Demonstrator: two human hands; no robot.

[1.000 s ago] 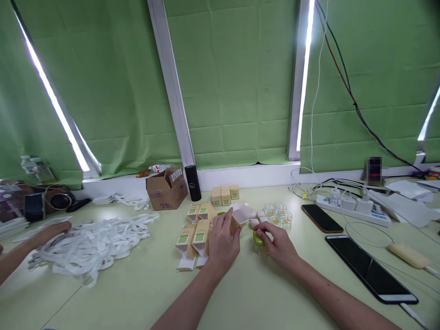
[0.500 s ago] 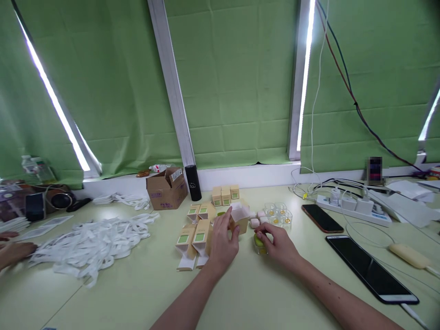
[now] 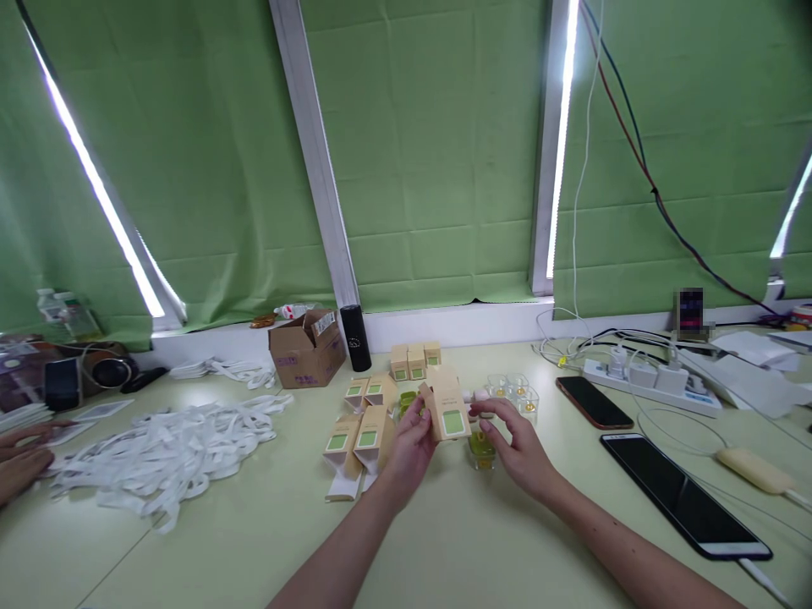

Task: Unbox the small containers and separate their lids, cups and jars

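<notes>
My left hand [image 3: 408,457] is closed round a small kraft paper box [image 3: 449,404] with a green square on its front, tilted above the table. To its right, my right hand [image 3: 521,448] is open, thumb and fingers apart and pointing toward the box. Just below those fingertips stands a small clear glass jar [image 3: 483,461] with green in it; I cannot tell whether they touch. More kraft boxes [image 3: 373,433] with unfolded flaps lie left of my left hand, and a green piece [image 3: 407,399] shows partly behind it. Pale pink cubes [image 3: 480,395] are half hidden behind my right hand.
Several clear glass jars [image 3: 521,391] with gold centres stand behind my right hand. Phones [image 3: 685,491] and a power strip [image 3: 653,385] lie right. White straps [image 3: 171,457] are heaped left, beside another person's hands [image 3: 22,461]. A cardboard carton [image 3: 309,355] sits behind.
The box in my left hand has turned from its open white inside to its green-labelled front. My right hand has let go of the green top of the glass jar and opened.
</notes>
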